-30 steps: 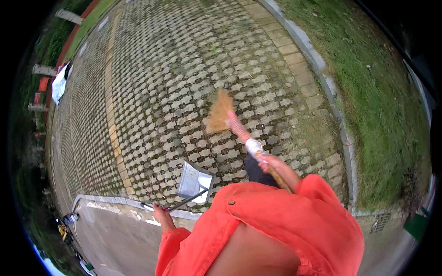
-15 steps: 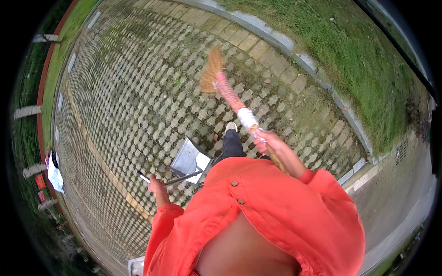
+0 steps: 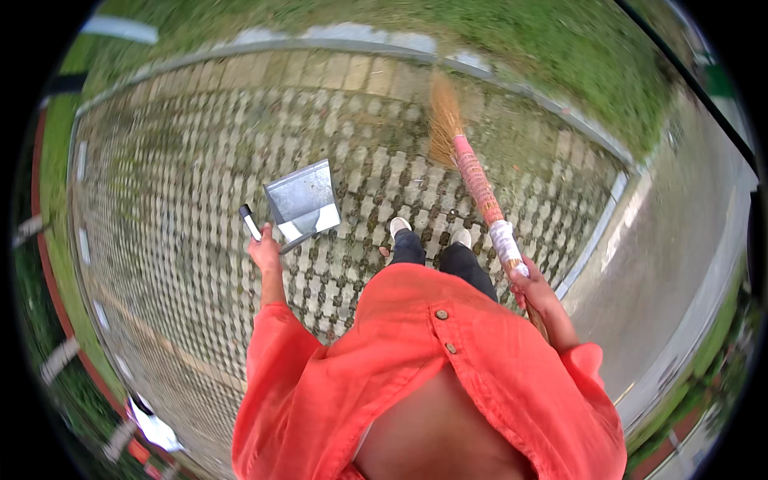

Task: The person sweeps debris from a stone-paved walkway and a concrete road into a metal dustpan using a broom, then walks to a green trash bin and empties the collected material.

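Note:
My right hand (image 3: 534, 286) is wrapped round the handle of a straw broom (image 3: 482, 186), just below a white wrapped band. Pink and red binding covers the stick above that band. The broom's tan bristles (image 3: 445, 120) fan out over the far right of the paving, near the kerb, blurred by motion. On the left, my left hand (image 3: 265, 250) grips the long handle of a metal dustpan (image 3: 306, 198); a black-capped end of the handle sticks out past my fingers. The pan looks grey and silver, with its open side facing away from me. I cannot tell whether it touches the ground.
Grass-gapped paving blocks (image 3: 192, 184) stretch around my feet. A stone kerb (image 3: 368, 44) curves along the far side with grass (image 3: 512, 32) behind it. To the right lies a concrete road (image 3: 640, 264). A white bag-like thing (image 3: 156, 428) is at the lower left.
The view has turned toward the far kerb. In it, broom and right hand have shifted right, while the dustpan and left hand appear farther forward. Both of my shoes now show.

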A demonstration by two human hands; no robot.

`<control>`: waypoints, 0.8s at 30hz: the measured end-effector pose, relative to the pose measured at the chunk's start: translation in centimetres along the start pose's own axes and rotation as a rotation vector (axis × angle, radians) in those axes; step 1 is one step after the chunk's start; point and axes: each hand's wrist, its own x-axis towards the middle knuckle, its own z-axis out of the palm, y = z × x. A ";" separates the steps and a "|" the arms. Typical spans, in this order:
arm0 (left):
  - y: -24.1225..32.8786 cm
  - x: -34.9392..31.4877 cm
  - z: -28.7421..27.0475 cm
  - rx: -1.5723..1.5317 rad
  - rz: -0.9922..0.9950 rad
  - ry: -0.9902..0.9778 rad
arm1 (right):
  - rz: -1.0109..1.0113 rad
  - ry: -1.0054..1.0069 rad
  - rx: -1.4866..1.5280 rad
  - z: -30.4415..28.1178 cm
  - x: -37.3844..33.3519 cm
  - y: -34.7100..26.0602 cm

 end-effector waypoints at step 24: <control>21.0 1.3 43.3 0.939 0.833 -0.573 | 0.000 0.227 1.210 -9.0 5.3 -3.1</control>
